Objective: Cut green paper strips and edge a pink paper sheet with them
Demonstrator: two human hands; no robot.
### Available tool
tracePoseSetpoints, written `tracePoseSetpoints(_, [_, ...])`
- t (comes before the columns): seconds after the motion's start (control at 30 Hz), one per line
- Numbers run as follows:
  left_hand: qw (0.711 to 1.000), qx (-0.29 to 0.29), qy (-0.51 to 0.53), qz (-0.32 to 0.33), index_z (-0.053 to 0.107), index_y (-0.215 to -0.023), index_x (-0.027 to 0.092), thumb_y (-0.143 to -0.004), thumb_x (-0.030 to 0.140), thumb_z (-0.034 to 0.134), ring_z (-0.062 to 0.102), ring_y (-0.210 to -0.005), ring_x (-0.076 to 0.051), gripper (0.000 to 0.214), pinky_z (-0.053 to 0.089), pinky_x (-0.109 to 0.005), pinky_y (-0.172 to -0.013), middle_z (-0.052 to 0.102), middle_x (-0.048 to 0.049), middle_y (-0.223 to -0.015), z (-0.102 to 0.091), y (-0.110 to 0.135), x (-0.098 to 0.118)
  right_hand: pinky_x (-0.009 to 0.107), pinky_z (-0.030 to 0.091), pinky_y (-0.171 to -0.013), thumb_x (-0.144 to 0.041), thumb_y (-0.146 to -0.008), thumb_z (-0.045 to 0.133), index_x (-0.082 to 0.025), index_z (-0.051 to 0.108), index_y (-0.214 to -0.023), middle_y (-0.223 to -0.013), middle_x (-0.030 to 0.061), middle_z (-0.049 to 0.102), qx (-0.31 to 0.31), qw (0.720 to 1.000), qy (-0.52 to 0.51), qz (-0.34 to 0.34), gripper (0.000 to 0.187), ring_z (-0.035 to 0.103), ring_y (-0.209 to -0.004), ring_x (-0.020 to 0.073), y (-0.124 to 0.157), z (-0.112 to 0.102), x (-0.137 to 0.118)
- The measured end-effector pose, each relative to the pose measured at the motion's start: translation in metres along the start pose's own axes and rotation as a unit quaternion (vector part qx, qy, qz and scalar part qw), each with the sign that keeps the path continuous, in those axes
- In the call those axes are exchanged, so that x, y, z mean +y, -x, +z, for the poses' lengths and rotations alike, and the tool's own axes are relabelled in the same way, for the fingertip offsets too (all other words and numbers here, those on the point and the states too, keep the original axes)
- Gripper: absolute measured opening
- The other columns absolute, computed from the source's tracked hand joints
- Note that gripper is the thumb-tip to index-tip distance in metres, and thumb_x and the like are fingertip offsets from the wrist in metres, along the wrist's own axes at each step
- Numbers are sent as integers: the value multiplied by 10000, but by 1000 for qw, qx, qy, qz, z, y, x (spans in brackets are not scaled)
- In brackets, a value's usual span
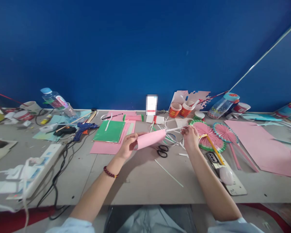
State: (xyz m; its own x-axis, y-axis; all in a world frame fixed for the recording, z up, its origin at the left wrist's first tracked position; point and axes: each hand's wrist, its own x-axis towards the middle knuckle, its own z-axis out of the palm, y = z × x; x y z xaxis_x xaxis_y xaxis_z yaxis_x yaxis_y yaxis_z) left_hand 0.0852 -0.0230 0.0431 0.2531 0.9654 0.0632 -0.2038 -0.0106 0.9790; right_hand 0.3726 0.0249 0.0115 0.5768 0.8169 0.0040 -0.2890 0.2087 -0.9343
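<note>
My left hand (129, 144) grips one end of a curled pink paper sheet (150, 138) and holds it a little above the grey table (140, 181). My right hand (190, 137) pinches a thin white strip (174, 129) that runs to the far end of the pink paper. Black scissors (162, 150) lie on the table just below the paper. A loose white strip (168, 173) lies nearer to me.
Green and pink paper sheets (109, 132) and a blue glue gun (83, 128) lie at the left, with a power strip (42, 161) and cables. Watermelon paper fans (208, 136), a yellow pencil (214, 149), a ruler (229, 179), red paper cups (180, 110) and a large pink sheet (262, 145) lie at the right.
</note>
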Motion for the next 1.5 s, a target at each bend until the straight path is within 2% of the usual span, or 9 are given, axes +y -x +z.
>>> tracePoseSetpoints(0.2, [997,49,-23,-50,508,-660,192,-767,435,419,622,-772,-233,280,476,-351,-643,651,-69,-735,-7,15,41,214,492,-522,-378,-670,650,-206,498,-779,-643,-36,631,22,998,-44,-25,254,602,-538,94,-1,-2,-18])
tracePoseSetpoints(0.4, [985,17,33,-168,558,-768,195,-818,490,364,633,-804,-246,356,482,-346,-648,669,-66,-772,-22,49,48,283,519,-558,-385,-753,601,-180,581,-855,-705,18,666,-101,974,154,-129,230,636,-574,155,13,6,-24])
tracePoseSetpoints(0.5, [969,-30,25,-243,522,-667,178,-724,414,534,608,-661,-201,243,475,-308,-586,630,-53,-664,-39,55,29,298,504,-619,-341,-793,542,-175,614,-852,-715,40,675,-151,913,327,-194,190,655,-636,184,18,5,-22])
tracePoseSetpoints(0.7, [940,-76,-68,-326,500,-667,173,-687,384,621,616,-652,-166,245,497,-269,-556,604,-13,-684,-62,56,14,252,364,-567,-211,-819,477,-198,670,-819,-708,49,677,-168,715,618,-281,193,600,-616,172,31,2,-21])
tracePoseSetpoints(0.9, [917,-117,-255,-285,551,-688,181,-731,379,548,632,-725,-203,203,486,-264,-547,636,-38,-766,-59,52,14,253,265,-510,-233,-865,453,-186,679,-882,-704,71,666,-119,637,721,-246,231,557,-568,159,21,-4,-30])
tracePoseSetpoints(1.07, [899,-94,-396,-162,542,-623,193,-782,364,491,552,-561,-165,238,367,-239,-503,580,-10,-607,-56,52,6,266,292,-535,-262,-881,421,-183,660,-1004,-769,91,671,-8,630,737,-245,280,574,-634,186,-5,-15,-51])
tracePoseSetpoints(1.17, [882,-51,-463,-78,519,-566,198,-788,334,484,478,-517,-150,263,297,-246,-500,551,-5,-561,-51,54,8,276,341,-572,-207,-838,446,-161,670,-968,-816,114,667,-9,615,748,-248,263,581,-734,214,-13,-19,-56])
tracePoseSetpoints(1.3, [859,-15,-511,-41,550,-591,200,-803,323,467,510,-573,-172,258,304,-262,-538,600,-28,-623,-47,55,8,301,415,-684,-151,-778,484,-172,682,-924,-1023,127,644,-101,602,729,-309,247,557,-929,251,-7,-10,-43])
tracePoseSetpoints(1.5, [871,21,-491,5,619,-777,216,-829,322,442,577,-713,-185,213,406,-269,-644,660,-39,-794,-54,55,-10,273,444,-762,-203,-817,518,-201,692,-880,-899,50,693,-321,700,578,-272,185,604,-861,188,8,38,2])
